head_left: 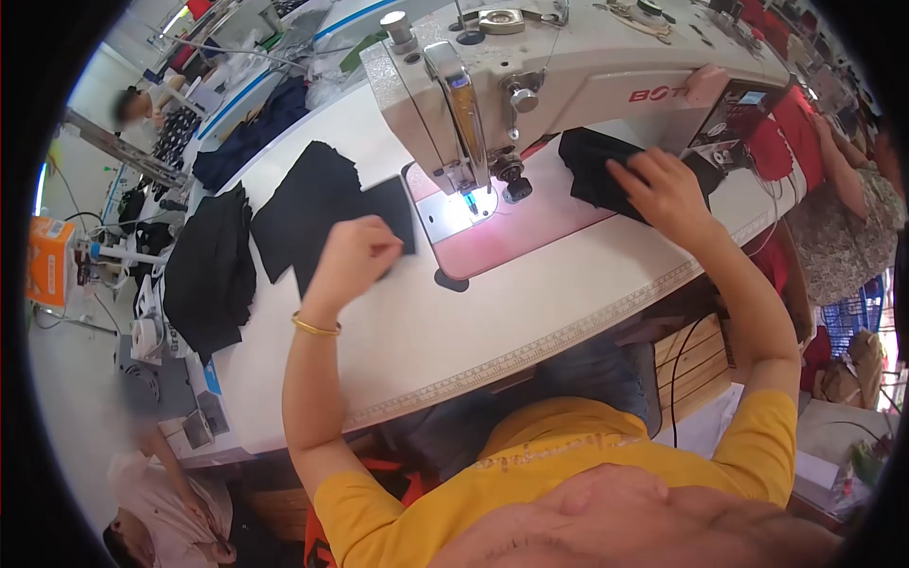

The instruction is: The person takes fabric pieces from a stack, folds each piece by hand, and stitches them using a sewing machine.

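My left hand [355,257] is closed, its fingers curled in, at the near edge of a small black fabric piece [390,210] left of the needle. Whether the fingers grip that cloth is hidden. Beneath and behind it lies a larger black fabric piece [308,194]. My right hand [670,199] rests with fingers apart over a pile of black fabric [597,168] right of the needle. Between the hands stands a sewing machine [587,99], its lamp lighting the needle area [471,204]; I see no cloth under the needle.
A stack of black cut fabric [210,270] hangs over the table's left side. A measuring tape strip [530,352] runs along the white table's [379,346] front edge. Red cloth [791,137] lies at the right beside another person's arm. Another person [175,492] is at lower left.
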`<move>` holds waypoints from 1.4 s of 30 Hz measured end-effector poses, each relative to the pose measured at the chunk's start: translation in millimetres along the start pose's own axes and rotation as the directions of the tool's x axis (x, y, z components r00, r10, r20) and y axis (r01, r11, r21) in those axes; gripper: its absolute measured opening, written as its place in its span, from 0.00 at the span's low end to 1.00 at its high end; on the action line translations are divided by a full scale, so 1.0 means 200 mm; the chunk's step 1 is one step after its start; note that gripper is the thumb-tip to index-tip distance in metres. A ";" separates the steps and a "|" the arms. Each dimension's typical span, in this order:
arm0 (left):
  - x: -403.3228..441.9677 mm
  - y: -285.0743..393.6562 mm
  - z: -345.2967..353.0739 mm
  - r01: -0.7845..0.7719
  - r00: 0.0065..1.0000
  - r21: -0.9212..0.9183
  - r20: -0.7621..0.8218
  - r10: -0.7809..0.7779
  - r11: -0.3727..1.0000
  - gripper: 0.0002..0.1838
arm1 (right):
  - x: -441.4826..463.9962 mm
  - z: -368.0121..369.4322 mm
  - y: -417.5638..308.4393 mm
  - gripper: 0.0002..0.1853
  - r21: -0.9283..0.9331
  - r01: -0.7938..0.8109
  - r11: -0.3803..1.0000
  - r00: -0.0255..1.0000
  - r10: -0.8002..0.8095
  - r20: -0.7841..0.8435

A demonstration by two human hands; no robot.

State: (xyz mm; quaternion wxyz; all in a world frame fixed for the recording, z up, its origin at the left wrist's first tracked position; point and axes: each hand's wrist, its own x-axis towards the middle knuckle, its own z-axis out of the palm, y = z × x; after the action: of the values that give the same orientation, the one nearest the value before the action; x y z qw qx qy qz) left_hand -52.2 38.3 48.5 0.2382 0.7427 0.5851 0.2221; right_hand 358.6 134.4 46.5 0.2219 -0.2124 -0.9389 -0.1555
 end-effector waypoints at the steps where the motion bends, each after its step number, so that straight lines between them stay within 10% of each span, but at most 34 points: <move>1: -0.02 0.03 0.03 -0.079 0.996 0.040 0.045 0.077 0.996 0.04 | 0.01 0.05 0.02 0.26 -0.048 -0.070 0.996 0.998 0.069 -0.009; 8: -0.10 0.11 0.11 0.038 0.966 -0.224 0.259 0.022 0.974 0.04 | 0.36 0.29 -0.47 0.33 0.660 0.181 0.729 0.982 -0.172 -0.079; 26: -0.04 0.10 0.07 0.127 0.919 -0.156 0.389 -0.058 0.980 0.04 | 0.42 0.40 -0.56 0.19 0.657 0.148 0.739 0.984 -0.178 -0.022; 29: -0.03 -0.02 -0.04 0.255 0.965 -0.247 0.012 -0.260 0.935 0.07 | 0.41 0.40 -0.56 0.19 0.647 0.148 0.748 0.985 -0.168 -0.030; 33: 0.02 -0.18 -0.50 0.447 0.778 -0.200 -0.395 -0.489 0.872 0.12 | 0.41 0.40 -0.58 0.19 0.651 0.129 0.748 0.990 -0.139 -0.036; 36: 0.07 -0.17 -0.84 0.291 0.726 0.205 -0.683 -0.076 0.934 0.12 | 0.41 0.40 -0.58 0.19 0.637 0.130 0.760 0.988 -0.151 -0.021; 40: 0.06 0.13 -0.66 0.145 0.840 0.641 -0.483 0.249 0.754 0.09 | 0.39 0.39 -0.55 0.16 0.667 0.124 0.735 0.990 -0.135 -0.036; 42: 0.03 0.07 -0.37 0.100 0.956 0.709 -0.262 0.129 0.699 0.09 | 0.38 0.39 -0.54 0.14 0.681 0.111 0.724 0.992 -0.119 -0.035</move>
State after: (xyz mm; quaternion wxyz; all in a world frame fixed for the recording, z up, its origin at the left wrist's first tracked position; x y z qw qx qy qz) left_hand -85.3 48.1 114.8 -0.1596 0.7401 0.6475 0.0863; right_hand 219.6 96.1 -4.5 0.2687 -0.0586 -0.9431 0.1869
